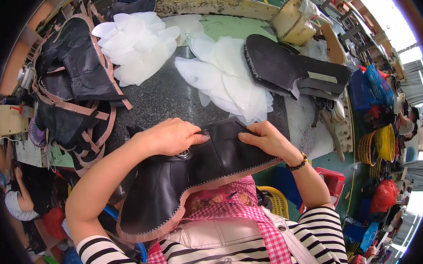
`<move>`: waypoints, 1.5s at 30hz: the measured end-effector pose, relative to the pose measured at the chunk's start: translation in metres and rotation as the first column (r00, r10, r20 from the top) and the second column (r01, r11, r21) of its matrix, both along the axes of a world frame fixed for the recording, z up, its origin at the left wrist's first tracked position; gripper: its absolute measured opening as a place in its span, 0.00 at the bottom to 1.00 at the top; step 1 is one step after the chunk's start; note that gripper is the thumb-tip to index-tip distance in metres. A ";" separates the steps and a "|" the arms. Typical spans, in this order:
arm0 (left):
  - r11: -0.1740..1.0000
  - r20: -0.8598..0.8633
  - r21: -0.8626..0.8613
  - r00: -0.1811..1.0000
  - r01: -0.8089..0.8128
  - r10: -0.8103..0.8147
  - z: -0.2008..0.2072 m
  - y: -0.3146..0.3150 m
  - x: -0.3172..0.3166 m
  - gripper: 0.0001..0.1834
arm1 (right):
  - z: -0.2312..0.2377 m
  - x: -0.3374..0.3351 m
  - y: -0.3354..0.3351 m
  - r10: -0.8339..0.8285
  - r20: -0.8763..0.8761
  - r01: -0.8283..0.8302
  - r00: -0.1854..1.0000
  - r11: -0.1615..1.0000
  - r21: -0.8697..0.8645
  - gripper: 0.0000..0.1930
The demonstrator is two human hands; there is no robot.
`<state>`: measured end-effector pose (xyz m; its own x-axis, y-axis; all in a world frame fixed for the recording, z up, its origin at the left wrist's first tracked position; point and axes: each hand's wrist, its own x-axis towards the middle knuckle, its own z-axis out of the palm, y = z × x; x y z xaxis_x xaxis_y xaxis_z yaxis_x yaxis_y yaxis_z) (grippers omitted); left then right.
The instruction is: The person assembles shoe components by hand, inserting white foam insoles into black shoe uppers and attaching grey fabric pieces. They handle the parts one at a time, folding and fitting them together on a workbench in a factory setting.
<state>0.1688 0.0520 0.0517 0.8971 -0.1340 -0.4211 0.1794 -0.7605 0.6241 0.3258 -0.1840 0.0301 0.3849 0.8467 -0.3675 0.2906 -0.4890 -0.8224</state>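
We hold a black leather boot upper [194, 177] across the near edge of the dark stone worktable [167, 98], our left hand [171, 136] pressing flat on its top edge at about ten o'clock of the piece and our right hand [263, 139] pinching the same folded edge at about two o'clock, thumb and fingers closed on the leather. Both hands grip the one piece, which looks meant to keep the top fold taut between them while the rest drapes down toward our lap, its tan zigzag-stitched border hanging over the pink checked apron [253, 215]. A small metal stud [184, 154] shows just under the left hand. Open table is scarce: the only bare stone lies at twelve o'clock from our hands, a narrow patch between the heaps. At eleven o'clock a pile of white translucent stiffener pieces [134, 45] lies well apart from us, and a second fan of them [228, 79] at one o'clock comes near the right hand, seemingly stacked within reach. At nine to ten o'clock a heap of black uppers with tan edging [75, 86] crowds the left edge. At two o'clock dark finished pieces [293, 69] lie stacked, with scissors [321, 106] beside the table's right rim.
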 end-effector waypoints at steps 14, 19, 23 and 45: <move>0.964 0.011 0.260 0.999 -0.049 0.047 -0.007 -0.019 0.006 0.21 | 0.017 -0.001 0.018 0.188 0.493 -0.135 0.850 0.981 -0.142 0.14; 0.953 0.079 0.294 0.996 -0.066 0.045 -0.013 -0.024 0.003 0.20 | 0.033 -0.037 0.021 0.175 0.796 -0.413 0.579 0.905 0.101 0.19; 0.933 0.165 0.349 0.986 -0.089 0.032 -0.012 -0.025 -0.004 0.20 | 0.035 -0.018 0.035 0.301 0.671 -0.419 0.678 0.908 0.016 0.18; 0.997 0.229 0.016 0.971 -0.076 0.071 0.102 -0.055 -0.119 0.13 | 0.103 -0.063 0.013 0.641 0.431 -0.771 0.635 0.553 0.315 0.07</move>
<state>0.0498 -0.0029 0.1535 0.9769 -0.0565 -0.2061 0.0901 -0.7658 0.6367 0.2628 -0.1706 0.1330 -0.3952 0.9104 0.1222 0.5917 0.3540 -0.7243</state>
